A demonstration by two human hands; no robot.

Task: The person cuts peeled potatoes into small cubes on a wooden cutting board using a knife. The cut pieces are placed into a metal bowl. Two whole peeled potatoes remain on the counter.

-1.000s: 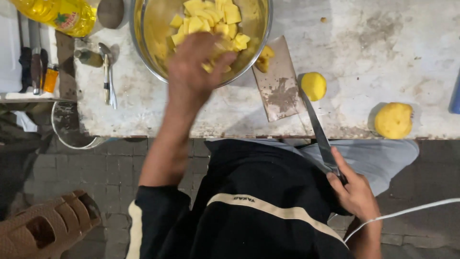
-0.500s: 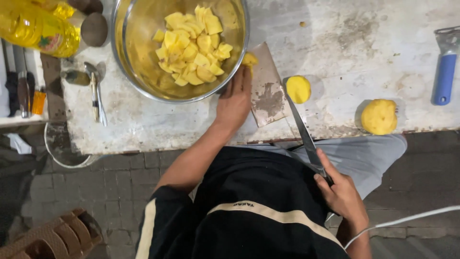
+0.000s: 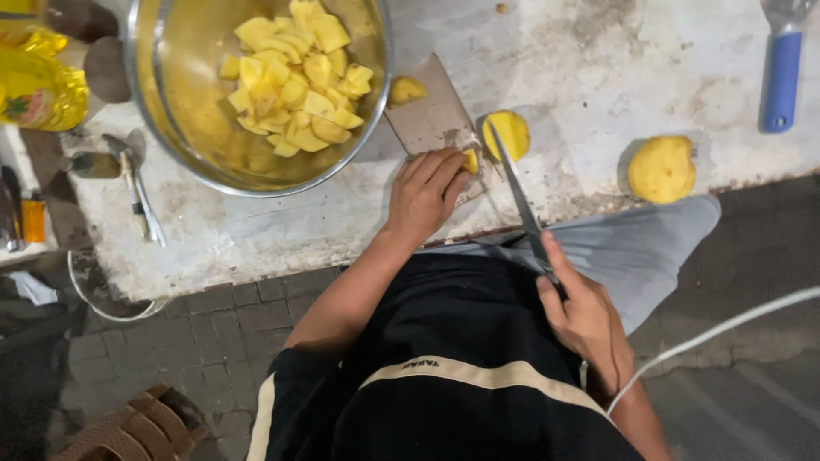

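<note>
Gripping one knife — right hand; apparently three potatoes.

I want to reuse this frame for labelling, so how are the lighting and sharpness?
Head view: warm, dim light; glare on the metal bowl rim; the knife and left hand are fairly sharp; the floor at the lower corners is dark; edges bend slightly.

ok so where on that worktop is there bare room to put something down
The widest bare patch of the worktop lies between the cutting board and the blue-handled tool, above the peeled potato. A narrower strip runs along the near edge below the metal bowl. It is crowded around the left hand and knife.
</note>
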